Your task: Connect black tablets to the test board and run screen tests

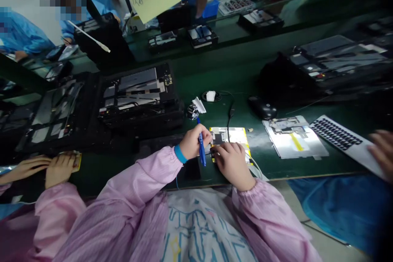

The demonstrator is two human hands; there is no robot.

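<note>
My left hand (193, 141) is closed around a blue pen-like tool (201, 147) that points down toward the table edge. My right hand (231, 163) rests with curled fingers on the near left corner of a small device with a yellow and silver inside (235, 136), pressing on a dark part there. A black cable (229, 112) runs from the device up to a white plug (210, 95). Both my sleeves are pink.
Black trays of opened tablets (138, 90) are stacked at the left and right (331, 63). A black mouse (263, 109), a silver panel (293, 137) and a laptop keyboard (337, 133) lie to the right, with another person's hand (382, 151) on it. Another person's hands (46, 168) are at far left.
</note>
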